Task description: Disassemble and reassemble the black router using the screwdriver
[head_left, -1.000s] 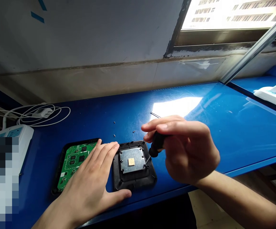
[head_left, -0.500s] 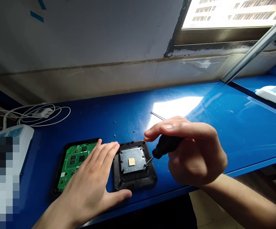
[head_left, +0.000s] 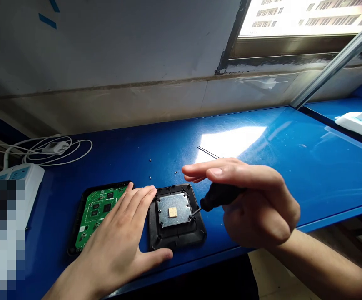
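Observation:
A screwdriver [head_left: 220, 196] with a dark handle is gripped in my right hand [head_left: 258, 200]. Its tip meets the right edge of a metal plate [head_left: 181, 202], at a corner screw. That plate, with a small beige pad [head_left: 172, 212] on it, sits in a black plastic cover [head_left: 177, 239]. My left hand [head_left: 121, 229] lies with fingers stretched out, fingertips and thumb at the cover's left side. Partly hidden under this hand is a green circuit board [head_left: 98, 206] in a black housing [head_left: 77, 225].
Several small screws [head_left: 150, 177] lie on the blue table [head_left: 131, 146] behind the cover. Thin dark tweezers [head_left: 208, 152] rest in the bright patch. A white cable with an adapter [head_left: 56, 147] is coiled back left, near a white power strip [head_left: 32, 177].
My right hand has turned slightly around the screwdriver, its fingers reaching a little further left. The screwdriver tip stays at the same corner. My left hand has not moved.

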